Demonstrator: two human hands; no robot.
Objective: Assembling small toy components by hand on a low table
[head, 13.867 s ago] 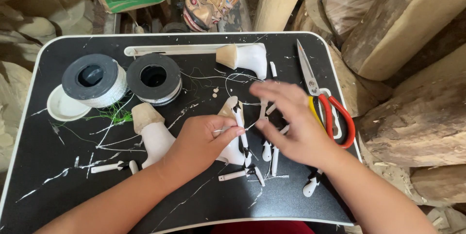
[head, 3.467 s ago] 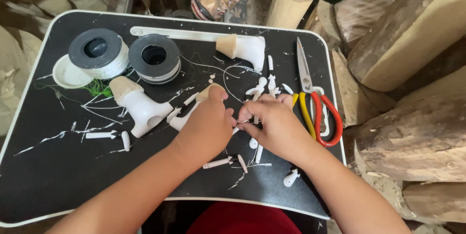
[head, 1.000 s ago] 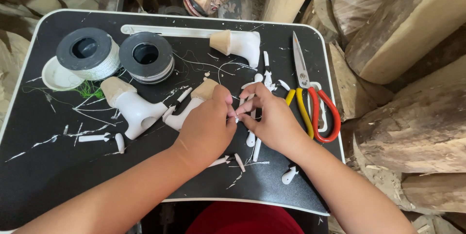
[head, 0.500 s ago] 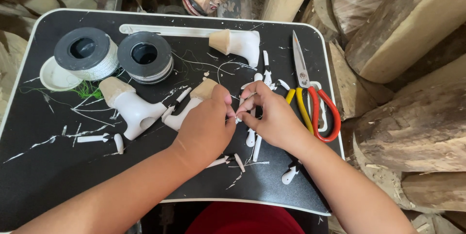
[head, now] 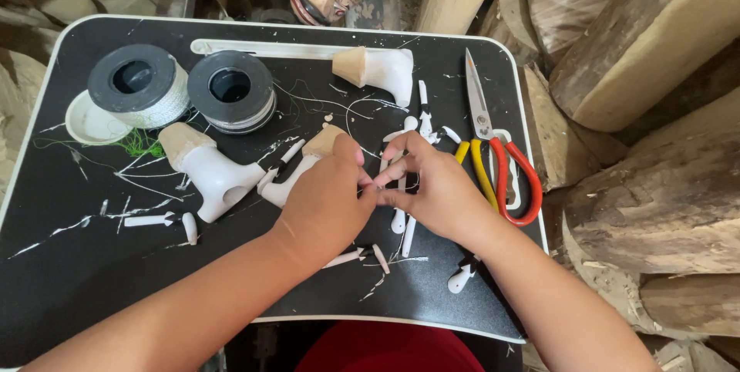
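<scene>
My left hand (head: 327,202) and right hand (head: 432,187) pinch together on thin thread; three white carved pieces (head: 216,175) lie unstrung.

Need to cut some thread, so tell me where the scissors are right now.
In the head view, the scissors lie on the right side of the black tray, just beyond the right hand, blades pointing away from the person.

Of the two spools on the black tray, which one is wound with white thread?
The left spool, standing on a white lid; the right spool beside it looks darker.
</scene>
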